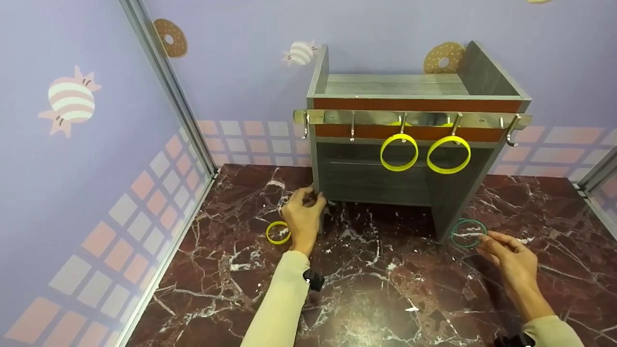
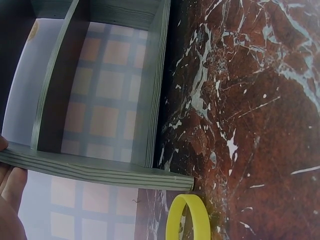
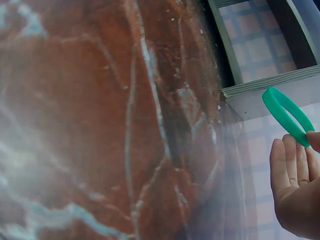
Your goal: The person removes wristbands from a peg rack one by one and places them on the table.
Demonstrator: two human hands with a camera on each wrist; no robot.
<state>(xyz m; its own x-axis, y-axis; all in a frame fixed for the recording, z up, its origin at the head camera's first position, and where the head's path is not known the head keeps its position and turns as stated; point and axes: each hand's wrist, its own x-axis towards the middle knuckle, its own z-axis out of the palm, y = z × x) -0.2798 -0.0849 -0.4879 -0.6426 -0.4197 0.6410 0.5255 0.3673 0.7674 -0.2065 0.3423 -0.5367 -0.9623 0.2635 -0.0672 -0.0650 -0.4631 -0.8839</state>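
Pinching green ring (image 3: 281,118) — right hand (image 1: 513,264), other fingers (image 3: 290,161) seemingly extended

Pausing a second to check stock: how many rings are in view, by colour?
Yellow rings: 3 (2 on hooks, 1 on the table)
Green ring: 1 (in the right hand)
Total: 4

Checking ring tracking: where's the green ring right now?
The green ring is pinched in the right hand, toward the right of the head view, beside the gray shelf's lower right corner.
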